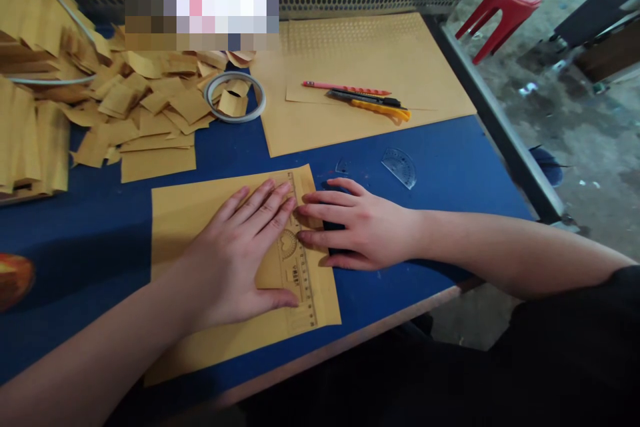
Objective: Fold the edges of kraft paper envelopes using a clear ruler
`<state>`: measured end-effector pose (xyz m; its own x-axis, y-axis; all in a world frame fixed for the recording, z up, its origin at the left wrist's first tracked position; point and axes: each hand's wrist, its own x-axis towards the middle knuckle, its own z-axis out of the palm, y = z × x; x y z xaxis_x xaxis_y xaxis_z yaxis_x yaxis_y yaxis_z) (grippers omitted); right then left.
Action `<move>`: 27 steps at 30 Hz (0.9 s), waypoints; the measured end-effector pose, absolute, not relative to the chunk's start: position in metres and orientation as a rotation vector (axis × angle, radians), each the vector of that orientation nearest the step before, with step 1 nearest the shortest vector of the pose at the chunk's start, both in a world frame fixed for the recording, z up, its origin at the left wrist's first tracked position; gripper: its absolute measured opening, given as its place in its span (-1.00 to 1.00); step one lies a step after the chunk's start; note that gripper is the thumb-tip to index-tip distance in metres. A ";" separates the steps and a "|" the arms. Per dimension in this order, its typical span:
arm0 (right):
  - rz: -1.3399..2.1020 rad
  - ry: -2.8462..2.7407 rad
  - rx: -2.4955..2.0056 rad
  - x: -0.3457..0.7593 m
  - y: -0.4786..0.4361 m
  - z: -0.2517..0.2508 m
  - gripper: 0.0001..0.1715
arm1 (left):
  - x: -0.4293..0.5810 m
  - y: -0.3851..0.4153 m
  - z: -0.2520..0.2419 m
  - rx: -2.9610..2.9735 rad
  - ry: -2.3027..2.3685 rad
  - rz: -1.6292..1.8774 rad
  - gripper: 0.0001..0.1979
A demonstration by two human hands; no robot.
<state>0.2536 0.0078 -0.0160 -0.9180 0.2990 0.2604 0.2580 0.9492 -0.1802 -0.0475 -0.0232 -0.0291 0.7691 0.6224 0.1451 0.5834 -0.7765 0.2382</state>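
Observation:
A brown paper sheet (pixel 190 213) lies on the blue table (pixel 100 233) in front of me. A clear ruler (pixel 303 273) runs along the sheet's right edge. My left hand (pixel 240 253) lies flat on the paper and ruler, fingers stretched out and holding nothing. My right hand (pixel 350 223) rests flat at the sheet's right edge, its fingertips touching the ruler and its fingers slightly apart.
A larger brown sheet (pixel 360 67) lies further back with a pink pencil (pixel 345 88) and a yellow utility knife (pixel 375 105) on it. A tape roll (pixel 235 97) sits beside a heap of cut paper pieces (pixel 125 107). A clear protractor (pixel 400 167) lies right. A mesh wall stands behind.

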 end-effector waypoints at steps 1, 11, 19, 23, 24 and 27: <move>0.202 -2.817 -0.414 0.254 0.008 -0.016 -0.51 | -0.047 -0.023 -0.029 2.774 0.959 0.325 0.39; 0.198 -2.822 -0.421 0.254 0.008 -0.017 -0.50 | -0.048 -0.023 -0.029 2.790 0.950 0.311 0.38; 0.211 -2.810 -0.408 0.254 0.008 -0.018 -0.51 | -0.047 -0.024 -0.030 2.838 0.957 0.299 0.43; 0.203 -2.801 -0.396 0.254 0.009 -0.019 -0.50 | -0.047 -0.024 -0.031 2.836 0.968 0.305 0.42; 0.202 -2.801 -0.397 0.254 0.009 -0.019 -0.50 | -0.047 -0.025 -0.031 2.833 0.972 0.310 0.42; 0.200 -2.807 -0.407 0.255 0.008 -0.018 -0.50 | -0.047 -0.025 -0.031 2.828 0.977 0.306 0.40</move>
<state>0.2545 0.0082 -0.0184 -0.9156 0.2974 0.2705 0.2559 0.9501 -0.1783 -0.0470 -0.0255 -0.0310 0.7691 0.6219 0.1471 0.5948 -0.7808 0.1912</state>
